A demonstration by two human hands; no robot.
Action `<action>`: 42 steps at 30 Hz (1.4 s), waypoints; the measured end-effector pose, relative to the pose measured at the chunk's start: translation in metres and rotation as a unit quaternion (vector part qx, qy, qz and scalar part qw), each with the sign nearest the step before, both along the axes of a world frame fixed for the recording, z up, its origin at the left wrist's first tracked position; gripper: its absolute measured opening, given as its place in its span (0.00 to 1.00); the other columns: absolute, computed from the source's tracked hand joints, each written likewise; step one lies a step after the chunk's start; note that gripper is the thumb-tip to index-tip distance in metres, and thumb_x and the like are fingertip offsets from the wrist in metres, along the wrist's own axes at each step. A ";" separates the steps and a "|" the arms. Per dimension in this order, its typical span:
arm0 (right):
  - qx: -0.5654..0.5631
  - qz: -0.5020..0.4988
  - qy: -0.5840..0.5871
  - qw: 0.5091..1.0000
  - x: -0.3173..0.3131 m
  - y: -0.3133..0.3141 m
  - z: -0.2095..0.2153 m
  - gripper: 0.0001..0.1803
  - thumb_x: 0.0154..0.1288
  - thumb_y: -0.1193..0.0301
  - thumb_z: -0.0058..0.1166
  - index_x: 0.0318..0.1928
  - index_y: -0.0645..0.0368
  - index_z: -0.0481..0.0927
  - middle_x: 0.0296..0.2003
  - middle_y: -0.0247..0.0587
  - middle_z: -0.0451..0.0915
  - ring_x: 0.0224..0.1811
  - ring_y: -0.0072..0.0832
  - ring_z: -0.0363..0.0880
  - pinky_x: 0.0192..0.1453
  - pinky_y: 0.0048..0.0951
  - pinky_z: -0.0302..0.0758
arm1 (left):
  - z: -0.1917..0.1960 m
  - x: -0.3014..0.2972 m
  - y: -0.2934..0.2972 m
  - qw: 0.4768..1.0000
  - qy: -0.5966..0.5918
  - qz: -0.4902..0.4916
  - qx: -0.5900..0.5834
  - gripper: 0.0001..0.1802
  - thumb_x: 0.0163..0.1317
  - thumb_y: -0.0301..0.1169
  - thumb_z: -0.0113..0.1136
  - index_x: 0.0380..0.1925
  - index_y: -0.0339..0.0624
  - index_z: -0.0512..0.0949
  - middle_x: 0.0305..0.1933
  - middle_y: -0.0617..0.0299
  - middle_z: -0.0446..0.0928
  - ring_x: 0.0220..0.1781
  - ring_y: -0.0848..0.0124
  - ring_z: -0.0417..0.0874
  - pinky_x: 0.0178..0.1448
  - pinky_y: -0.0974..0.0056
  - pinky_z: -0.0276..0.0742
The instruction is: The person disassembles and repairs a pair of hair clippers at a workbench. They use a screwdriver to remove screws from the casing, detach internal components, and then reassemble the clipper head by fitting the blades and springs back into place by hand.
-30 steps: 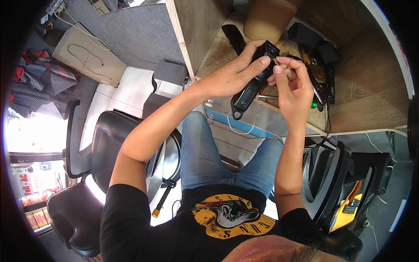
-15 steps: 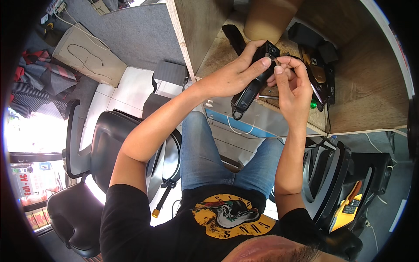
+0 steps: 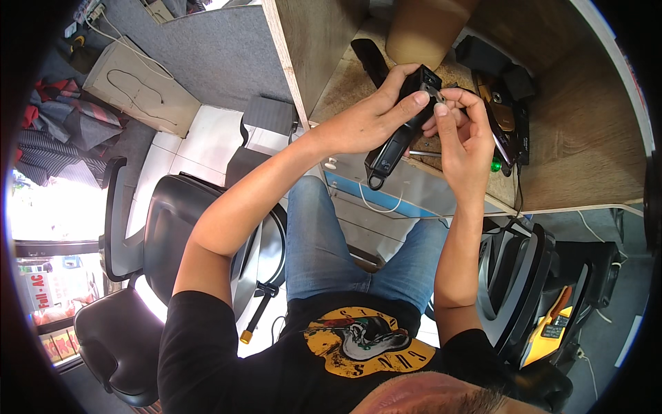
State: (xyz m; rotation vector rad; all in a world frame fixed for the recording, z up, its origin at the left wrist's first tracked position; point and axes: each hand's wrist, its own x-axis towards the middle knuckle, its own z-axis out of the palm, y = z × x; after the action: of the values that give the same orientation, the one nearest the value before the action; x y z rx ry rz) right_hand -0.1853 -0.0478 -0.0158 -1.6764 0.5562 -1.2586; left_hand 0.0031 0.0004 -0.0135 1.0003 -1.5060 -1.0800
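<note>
A black hair clipper (image 3: 390,153) is tilted over the edge of the wooden shelf, its ring-ended tail toward me. My left hand (image 3: 372,114) is wrapped round its upper body, thumb on top. Close against the clipper's head, my right hand (image 3: 463,127) pinches a small metallic piece (image 3: 438,96) between thumb and forefinger. Whether that piece is joined to the clipper I cannot tell. The other right fingers curl beneath, partly hidden.
More black and gold clippers (image 3: 502,103) lie at the shelf's right with a black cable. A black handle-like object (image 3: 370,61) and a brown cylindrical container (image 3: 427,34) are behind my hands. Black salon chairs (image 3: 181,231) flank me.
My right fingertips have shifted very slightly at the clipper's head, and more of the metallic piece shows. My left hand and the clipper hold almost the same place.
</note>
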 end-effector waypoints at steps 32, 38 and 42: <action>0.003 -0.023 0.016 1.000 -0.001 -0.001 0.002 0.10 0.80 0.77 0.62 0.56 0.66 0.83 0.39 0.33 0.84 0.37 0.17 0.85 0.41 0.21 0.85 | 0.004 0.000 0.001 1.000 0.002 -0.008 0.018 0.32 0.90 0.48 0.42 0.82 0.43 0.51 0.47 0.55 0.79 0.33 0.74 0.86 0.35 0.69 0.86; -0.011 -0.025 0.029 0.999 0.000 0.000 0.005 0.10 0.79 0.78 0.63 0.56 0.68 0.84 0.39 0.32 0.82 0.37 0.16 0.84 0.42 0.21 0.85 | -0.006 0.001 -0.003 1.000 -0.019 0.000 -0.018 0.33 0.90 0.48 0.43 0.82 0.41 0.52 0.48 0.55 0.79 0.34 0.75 0.87 0.36 0.69 0.86; 0.013 -0.025 0.030 0.999 0.000 0.002 0.008 0.10 0.79 0.78 0.64 0.56 0.68 0.84 0.39 0.31 0.80 0.37 0.15 0.82 0.44 0.20 0.84 | -0.004 0.001 -0.001 1.000 -0.029 0.004 0.000 0.35 0.89 0.49 0.44 0.83 0.41 0.50 0.51 0.54 0.80 0.34 0.75 0.87 0.37 0.69 0.87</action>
State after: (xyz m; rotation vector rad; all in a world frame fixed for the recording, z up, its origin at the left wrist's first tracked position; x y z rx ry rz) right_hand -0.1854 -0.0458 -0.0081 -1.6920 0.6516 -1.2360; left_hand 0.0039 -0.0009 -0.0171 1.0439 -1.5476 -1.0528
